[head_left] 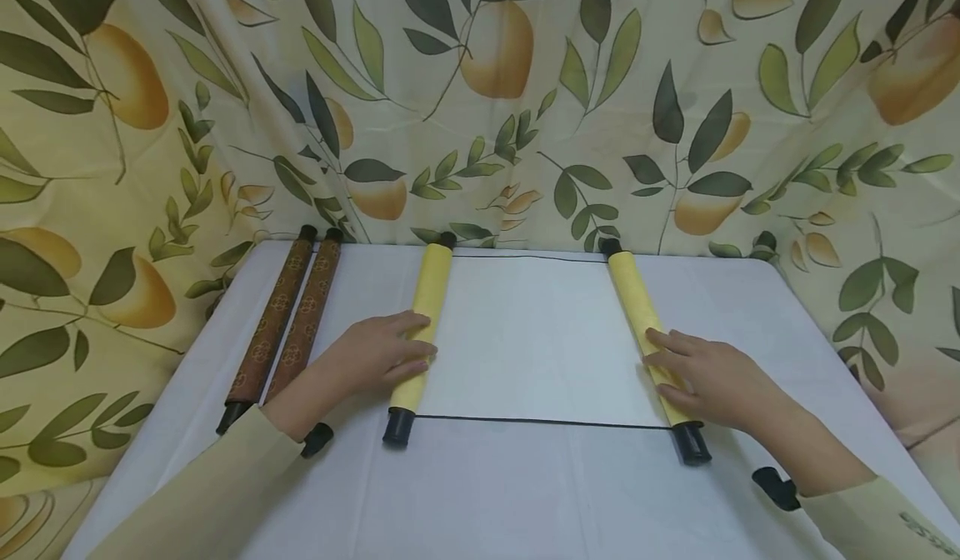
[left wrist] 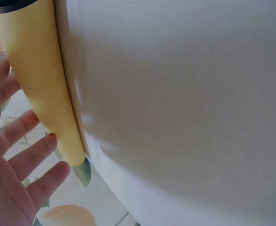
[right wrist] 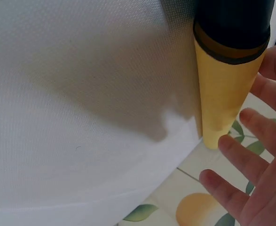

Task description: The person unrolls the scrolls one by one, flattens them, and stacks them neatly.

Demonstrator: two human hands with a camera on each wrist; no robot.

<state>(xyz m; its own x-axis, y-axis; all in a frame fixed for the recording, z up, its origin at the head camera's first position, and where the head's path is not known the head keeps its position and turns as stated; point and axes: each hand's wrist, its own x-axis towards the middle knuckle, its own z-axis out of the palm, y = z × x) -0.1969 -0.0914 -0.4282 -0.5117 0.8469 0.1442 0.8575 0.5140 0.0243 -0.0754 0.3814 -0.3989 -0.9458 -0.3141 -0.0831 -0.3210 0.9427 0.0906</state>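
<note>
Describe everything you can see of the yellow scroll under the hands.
The yellow scroll lies flat and partly unrolled on a white tabletop. Its left roll and right roll look smooth and paper-like, with black end caps. Between them spreads a white sheet, seemingly blank, with thin dark lines along its near and far edges. The left hand touches the left roll; the right hand touches the right roll.

Scrolls (head_left: pixel 540 339) on a white table (head_left: pixel 525 493)
</note>
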